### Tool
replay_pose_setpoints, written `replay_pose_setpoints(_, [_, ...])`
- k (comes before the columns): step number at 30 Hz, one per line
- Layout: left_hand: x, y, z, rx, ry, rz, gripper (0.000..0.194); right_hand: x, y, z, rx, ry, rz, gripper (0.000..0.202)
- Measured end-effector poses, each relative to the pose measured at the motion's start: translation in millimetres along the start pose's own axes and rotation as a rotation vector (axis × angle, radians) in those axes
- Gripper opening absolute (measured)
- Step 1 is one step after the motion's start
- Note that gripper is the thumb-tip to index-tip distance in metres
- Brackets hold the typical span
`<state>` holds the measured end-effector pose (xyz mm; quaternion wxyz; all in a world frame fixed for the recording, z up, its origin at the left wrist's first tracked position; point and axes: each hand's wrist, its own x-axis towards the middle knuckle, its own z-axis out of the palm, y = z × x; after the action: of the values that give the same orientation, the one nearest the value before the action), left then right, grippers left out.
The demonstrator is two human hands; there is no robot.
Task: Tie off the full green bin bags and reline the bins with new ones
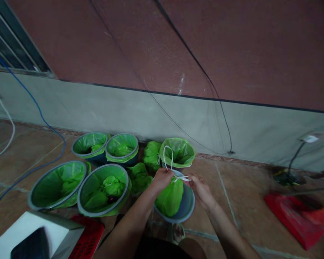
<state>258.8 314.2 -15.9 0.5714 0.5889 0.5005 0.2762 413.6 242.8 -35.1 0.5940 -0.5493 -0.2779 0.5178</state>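
Observation:
A filled green trash bag (pixel 170 199) with a gathered top stands in a grey-blue bin (pixel 188 205) in front of me. White drawstrings (pixel 181 177) run between my two hands at the bag's neck, and one loop of them rises above my left hand. My left hand (pixel 164 178) is closed on the drawstring at the left of the neck. On the right side, my right hand (pixel 201 187) pinches the other end of the drawstring. Exact fingertip positions are slightly blurred.
Several bins lined with green bags, such as a front bin (pixel 82 196), stand to the left. A lined bin (pixel 190 154) and tied bag (pixel 151 154) sit by the wall. A white box (pixel 21 230) holds a phone (pixel 32 244). A red dustpan (pixel 291 219) lies right.

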Motion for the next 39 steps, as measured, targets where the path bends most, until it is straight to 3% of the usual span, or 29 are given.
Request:
replay_pose_setpoints(4, [-6, 11, 2.5, -0.500, -0.154, -0.072, 0.031, -1, -10, -3, 0.162, 0.000, 0.099, 0.029])
replay_pose_setpoints(7, [-9, 17, 1.6, -0.621, -0.236, -0.119, 0.037, -1, -17, -8, 0.188, -0.074, 0.188, 0.031])
replay_pose_setpoints(13, [-7, 5, 9.5, -0.477, -0.166, -0.103, 0.048, -6, -19, -11, 0.182, -0.221, 0.276, 0.034])
replay_pose_setpoints(17, [-4, -5, 13.6, -0.395, -0.141, 0.017, 0.045, -10, -20, -9, 0.045, -0.127, 0.322, 0.045])
replay_pose_setpoints(20, [-3, -9, 13.9, -0.276, -0.184, 0.124, 0.027, -14, -30, -3, -0.234, -0.103, 0.229, 0.047])
replay_pose_setpoints(25, [-4, -11, 14.8, 0.047, -0.244, 0.299, 0.012, -11, -56, 12, -0.561, -0.316, -0.044, 0.046])
replay_pose_setpoints(30, [-9, -2, 9.3, 0.263, -0.279, 0.456, 0.023, 2, -56, 15, -0.319, -0.167, -0.076, 0.046])
replay_pose_setpoints(32, [-10, 2, 6.4, 0.288, -0.290, 0.490, 0.025, 5, -46, 12, -0.294, -0.189, -0.017, 0.048])
replay_pose_setpoints(36, [-10, 1, 5.1, 0.203, -0.276, 0.427, 0.024, 2, -27, 4, -0.406, -0.401, 0.014, 0.038])
replay_pose_setpoints(39, [-7, -5, 8.6, 0.038, -0.224, 0.250, 0.023, -5, -24, 0, -0.527, -0.346, -0.107, 0.031])
